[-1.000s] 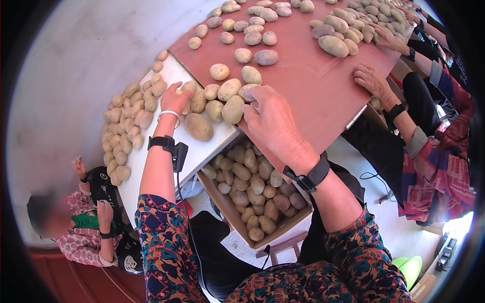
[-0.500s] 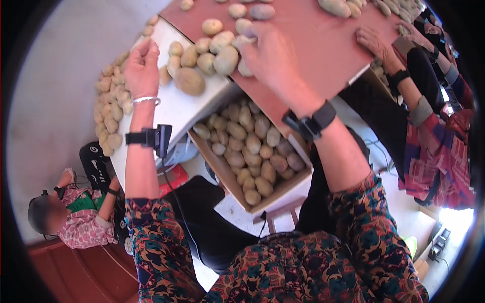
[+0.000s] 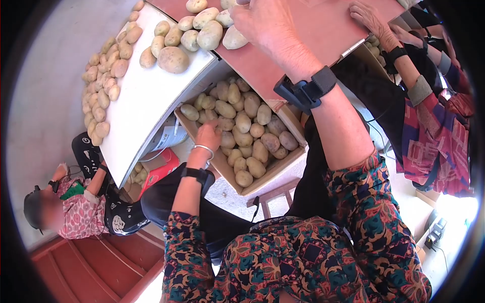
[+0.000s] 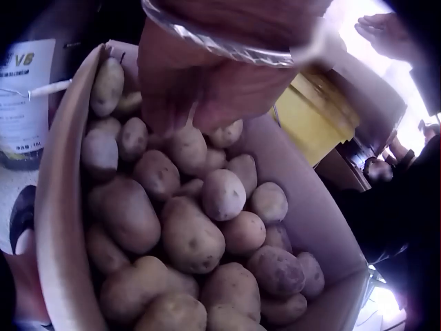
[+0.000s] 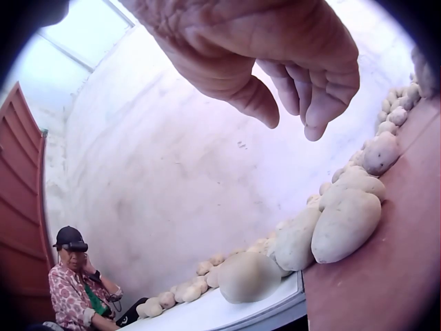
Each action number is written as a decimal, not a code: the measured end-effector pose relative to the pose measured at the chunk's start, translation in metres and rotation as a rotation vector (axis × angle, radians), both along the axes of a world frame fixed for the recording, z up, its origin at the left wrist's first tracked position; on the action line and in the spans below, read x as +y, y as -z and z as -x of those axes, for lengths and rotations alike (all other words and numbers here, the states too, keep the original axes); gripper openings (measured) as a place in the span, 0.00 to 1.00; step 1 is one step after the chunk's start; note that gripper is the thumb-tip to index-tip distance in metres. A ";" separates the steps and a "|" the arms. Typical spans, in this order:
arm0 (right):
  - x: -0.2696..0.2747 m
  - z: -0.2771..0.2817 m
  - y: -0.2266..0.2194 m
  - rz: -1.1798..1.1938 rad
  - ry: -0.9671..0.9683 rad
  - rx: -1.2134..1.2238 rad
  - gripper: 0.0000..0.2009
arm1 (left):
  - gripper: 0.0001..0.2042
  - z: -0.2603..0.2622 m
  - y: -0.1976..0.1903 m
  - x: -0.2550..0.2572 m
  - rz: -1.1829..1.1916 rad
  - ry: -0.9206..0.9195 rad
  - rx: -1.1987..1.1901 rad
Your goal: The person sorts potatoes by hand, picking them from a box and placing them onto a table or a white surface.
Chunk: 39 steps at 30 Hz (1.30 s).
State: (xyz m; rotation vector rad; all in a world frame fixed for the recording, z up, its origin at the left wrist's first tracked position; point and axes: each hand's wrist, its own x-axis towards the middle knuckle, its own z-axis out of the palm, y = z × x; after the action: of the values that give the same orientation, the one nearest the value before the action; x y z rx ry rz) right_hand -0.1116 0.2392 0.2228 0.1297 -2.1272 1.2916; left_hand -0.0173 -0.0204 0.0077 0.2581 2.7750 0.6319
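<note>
My left hand (image 3: 208, 136) reaches down into a cardboard box (image 3: 243, 192) filled with potatoes. In the left wrist view its fingers point down at a potato (image 4: 187, 150) near the box's far end; the fingertips are hidden, so I cannot tell whether they grip it. My right hand (image 3: 268, 25) is raised over the red tabletop (image 3: 323, 30), its thumb and bent fingers apart with nothing between them in the right wrist view. Close by it lies a potato (image 3: 234, 38). A bigger potato (image 3: 173, 59) rests on the white table (image 3: 151, 86) among several others.
Smaller potatoes (image 3: 103, 76) line the white table's far edge against the pale wall. A white bucket (image 3: 169, 136) and a red carton (image 3: 159, 171) stand below it. To the right, another person's hand (image 3: 371, 20) rests on the red table; another person (image 3: 76, 212) sits at the left.
My left hand has moved from the potatoes on the white table, past its left side, down into the box. The right hand stays over the red table. The head view has tilted downward.
</note>
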 end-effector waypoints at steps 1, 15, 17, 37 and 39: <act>0.000 -0.003 -0.003 0.003 -0.008 -0.028 0.07 | 0.15 0.001 0.005 0.008 -0.075 -0.032 0.126; -0.008 -0.002 -0.006 -0.071 -0.068 -0.132 0.04 | 0.25 0.076 0.024 0.108 0.082 -0.435 0.151; -0.009 -0.001 -0.005 -0.102 -0.050 -0.104 0.04 | 0.24 0.065 0.006 0.105 0.131 -0.268 -0.074; -0.006 0.007 -0.001 -0.136 -0.047 -0.202 0.04 | 0.37 0.094 0.044 0.004 0.147 -0.440 -0.012; -0.006 0.010 -0.002 -0.140 -0.049 -0.223 0.05 | 0.37 0.090 0.043 0.003 0.054 -0.436 -0.071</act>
State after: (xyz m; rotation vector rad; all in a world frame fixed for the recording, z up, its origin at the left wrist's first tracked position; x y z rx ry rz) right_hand -0.1219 0.2330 0.2247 0.1011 -2.4187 1.2333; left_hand -0.1073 -0.0173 -0.0349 -0.3847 2.7882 0.6454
